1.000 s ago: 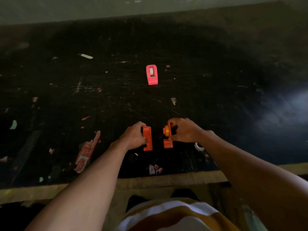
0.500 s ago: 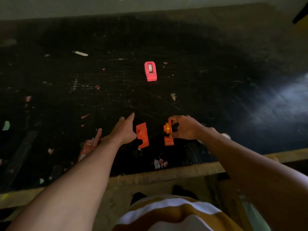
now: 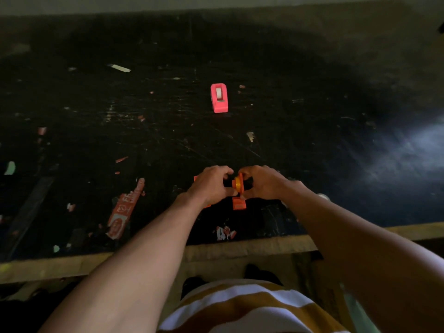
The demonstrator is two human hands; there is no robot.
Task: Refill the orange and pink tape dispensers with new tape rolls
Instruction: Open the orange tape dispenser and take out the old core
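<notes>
The pink tape dispenser (image 3: 219, 98) stands alone farther back on the black table, a white roll in it. Near the front edge my right hand (image 3: 263, 182) grips one half of the opened orange dispenser (image 3: 239, 203), upright, with a yellow-orange spool (image 3: 237, 185) on it. My left hand (image 3: 211, 185) has come up against it, its curled fingers and thumb pinching the spool. The other orange half (image 3: 196, 178) lies flat on the table, mostly hidden under my left hand.
The black table (image 3: 312, 121) is scuffed and dotted with paper scraps and an orange label strip (image 3: 125, 209). A pale round thing (image 3: 322, 196) peeks out behind my right forearm. The wooden table edge (image 3: 240, 247) runs close to my body.
My left hand laid the loose orange half flat on the table, let it go, and moved right to the spool. My right hand kept its hold and barely moved.
</notes>
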